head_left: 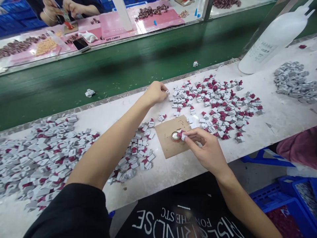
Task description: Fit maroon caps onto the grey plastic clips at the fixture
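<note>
My right hand pinches a small maroon-and-grey plastic piece between thumb and fingers. The piece is held over a round metal cap, like a bottle cap, which lies on a square of brown cardboard. Stretched out farther, my left hand is closed at the near left edge of a heap of maroon-and-grey pieces. Something small and grey shows at its fingertips, but I cannot make out what. One loose piece lies between that hand and the cardboard.
More pieces form a large pile and a smaller pile on the left. Grey parts and a white squeeze bottle stand right. Beyond runs a green belt; across it a person's hands work. Blue crates sit lower right.
</note>
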Available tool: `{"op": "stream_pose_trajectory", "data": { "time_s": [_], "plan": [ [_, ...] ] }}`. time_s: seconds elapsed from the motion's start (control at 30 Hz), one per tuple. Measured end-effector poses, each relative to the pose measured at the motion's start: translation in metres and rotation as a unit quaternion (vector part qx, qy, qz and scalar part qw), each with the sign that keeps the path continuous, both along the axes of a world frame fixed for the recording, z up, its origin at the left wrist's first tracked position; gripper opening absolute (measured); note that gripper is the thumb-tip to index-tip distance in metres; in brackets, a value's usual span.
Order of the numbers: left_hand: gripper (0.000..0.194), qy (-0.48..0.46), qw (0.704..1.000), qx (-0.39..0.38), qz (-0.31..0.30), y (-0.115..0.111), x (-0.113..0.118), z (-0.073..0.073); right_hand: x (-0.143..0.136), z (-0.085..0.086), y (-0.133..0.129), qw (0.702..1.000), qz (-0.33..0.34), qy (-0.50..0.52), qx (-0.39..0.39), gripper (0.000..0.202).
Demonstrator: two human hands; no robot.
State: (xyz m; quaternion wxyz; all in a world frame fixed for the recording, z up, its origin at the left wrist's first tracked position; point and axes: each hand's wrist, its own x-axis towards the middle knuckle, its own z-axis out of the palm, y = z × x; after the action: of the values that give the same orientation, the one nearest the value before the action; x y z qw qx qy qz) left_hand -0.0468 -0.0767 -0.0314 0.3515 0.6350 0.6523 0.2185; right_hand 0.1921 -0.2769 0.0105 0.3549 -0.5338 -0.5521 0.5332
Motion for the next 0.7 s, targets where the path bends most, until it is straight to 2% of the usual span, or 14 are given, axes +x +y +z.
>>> {"op": "stream_pose_trajectory", "data": {
  "time_s": [0.1, 0.3, 0.43, 0.57, 0.7],
  "plan": [
    [0.022, -0.006, 0.998, -0.047, 0.033, -0.017, -0.001, 0.015, -0.001, 0.002, 0.001, 1.0, 0.006, -0.004, 0.007, 0.009],
    [0.025, -0.186, 0.978, -0.07, 0.067, -0.075, -0.002, 0.059, -0.002, 0.005, 0.003, 0.999, 0.022, -0.021, 0.02, 0.008],
    [0.023, -0.268, 0.952, -0.128, 0.072, -0.121, -0.007, 0.084, -0.002, 0.007, 0.004, 1.0, 0.019, -0.015, 0.02, 0.009],
    [0.023, -0.311, 0.935, -0.153, 0.079, -0.158, -0.006, 0.094, -0.001, 0.006, 0.008, 0.998, -0.015, 0.054, -0.033, 0.014],
    [0.026, -0.34, 0.922, -0.146, 0.118, -0.178, 0.006, 0.089, 0.0, 0.004, 0.016, 0.984, -0.062, 0.152, -0.074, 0.02]
  ]
}}
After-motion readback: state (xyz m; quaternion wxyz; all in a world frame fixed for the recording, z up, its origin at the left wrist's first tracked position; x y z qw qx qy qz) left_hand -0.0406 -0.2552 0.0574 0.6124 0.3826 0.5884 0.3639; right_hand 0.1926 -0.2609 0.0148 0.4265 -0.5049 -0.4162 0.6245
